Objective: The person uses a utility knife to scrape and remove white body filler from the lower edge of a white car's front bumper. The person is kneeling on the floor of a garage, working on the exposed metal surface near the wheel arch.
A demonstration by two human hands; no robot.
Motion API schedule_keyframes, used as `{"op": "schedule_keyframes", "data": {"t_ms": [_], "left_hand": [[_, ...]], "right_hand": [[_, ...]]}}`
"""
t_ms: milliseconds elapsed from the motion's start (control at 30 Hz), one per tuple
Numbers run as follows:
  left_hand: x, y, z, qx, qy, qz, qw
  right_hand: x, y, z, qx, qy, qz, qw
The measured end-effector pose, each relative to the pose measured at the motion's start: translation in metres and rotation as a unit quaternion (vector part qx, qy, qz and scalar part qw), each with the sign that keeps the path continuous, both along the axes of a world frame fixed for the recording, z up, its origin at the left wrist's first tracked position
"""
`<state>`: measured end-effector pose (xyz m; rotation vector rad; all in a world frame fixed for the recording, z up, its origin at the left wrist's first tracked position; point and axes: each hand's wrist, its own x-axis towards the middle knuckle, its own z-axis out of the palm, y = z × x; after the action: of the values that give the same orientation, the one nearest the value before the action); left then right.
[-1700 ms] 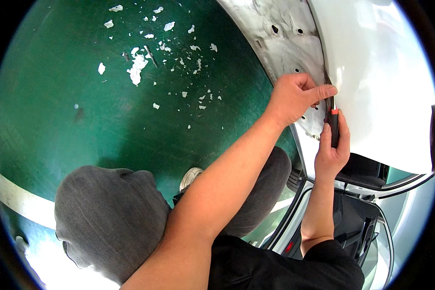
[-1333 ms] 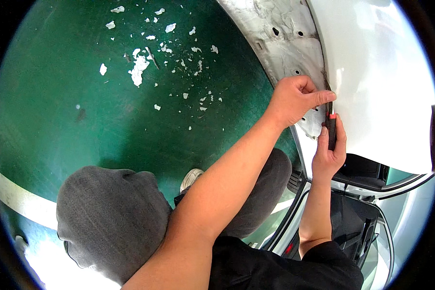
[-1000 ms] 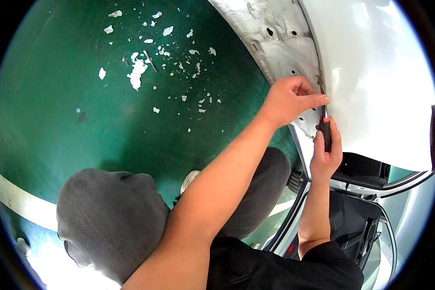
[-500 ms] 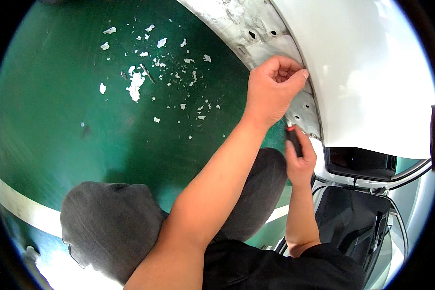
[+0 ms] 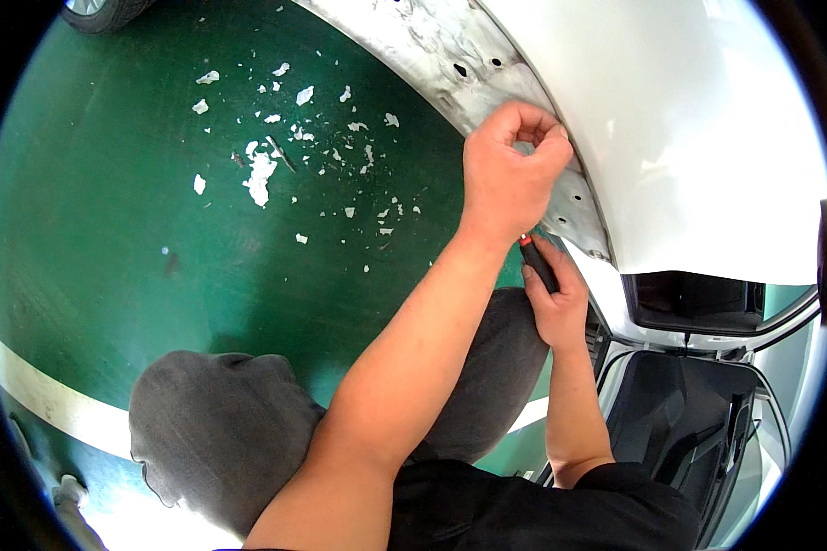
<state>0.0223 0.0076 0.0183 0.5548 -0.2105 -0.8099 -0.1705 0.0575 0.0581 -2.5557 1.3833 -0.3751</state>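
My left hand is closed in a pinch, its thumb and index fingertip meeting at the edge of a white car body panel. Whatever lies between the fingertips is too small to see. Under that hand runs a bare, greyish metal flange with several holes and smeared residue. Below my left wrist, my right hand grips a black-handled tool with a red collar. The handle slants up and left; its working end is hidden behind my left wrist.
White flakes and a thin dark stick lie scattered on the green floor. A car tyre shows at the top left. An open door with black trim stands at the lower right. My grey-clad knee is at lower left.
My right hand has drawn slightly left with the tool, whose handle now leans more to the left. My left hand keeps its pinch at the panel edge. The view has shifted a little.
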Motion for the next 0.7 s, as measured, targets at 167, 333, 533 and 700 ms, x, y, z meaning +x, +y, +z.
{"op": "schedule_keyframes", "data": {"t_ms": [167, 333, 533, 700], "left_hand": [[0.002, 0.001, -0.001, -0.014, 0.005, -0.011, 1.000], [0.004, 0.004, -0.003, -0.028, 0.005, -0.032, 0.999], [0.008, 0.003, -0.012, -0.044, 0.065, -0.067, 0.995], [0.014, -0.004, -0.026, -0.008, 0.073, -0.068, 0.995]], "right_hand": [[0.001, 0.001, 0.001, 0.021, -0.007, -0.014, 1.000], [0.000, 0.001, 0.000, 0.019, -0.011, -0.017, 1.000], [-0.001, 0.000, -0.003, 0.019, -0.017, -0.020, 0.999], [-0.003, -0.001, -0.004, 0.026, -0.019, -0.030, 0.999]]}}
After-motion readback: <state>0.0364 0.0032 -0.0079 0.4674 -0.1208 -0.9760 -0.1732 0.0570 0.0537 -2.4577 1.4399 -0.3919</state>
